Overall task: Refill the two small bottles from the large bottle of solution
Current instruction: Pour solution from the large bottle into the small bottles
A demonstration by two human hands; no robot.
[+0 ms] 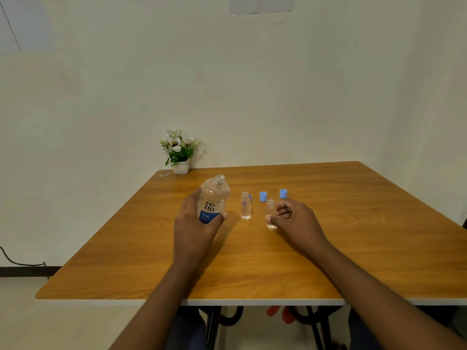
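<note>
The large bottle of solution is uncapped and sits left of the table's middle, its threaded neck leaning slightly toward the far right. It is mostly clear, with a blue band at the bottom of its label. The left hand grips it low down, thumb across the blue band and fingers wrapped round the far side. The hand hides the base, so I cannot tell whether the bottle rests on the table.

Just right of it, apart from it, the left small bottle stands upright and open, touched by nothing. A small blue object peeks out from behind it, too hidden to identify. The right small bottle, also open and upright, stands a little nearer the front edge. The right hand pinches it, with the thumb tip on its front and the curled fingers at its side.

Two blue caps lie just beyond these bottles, toward the far edge. A white pot of flowers stands at the far left corner.
</note>
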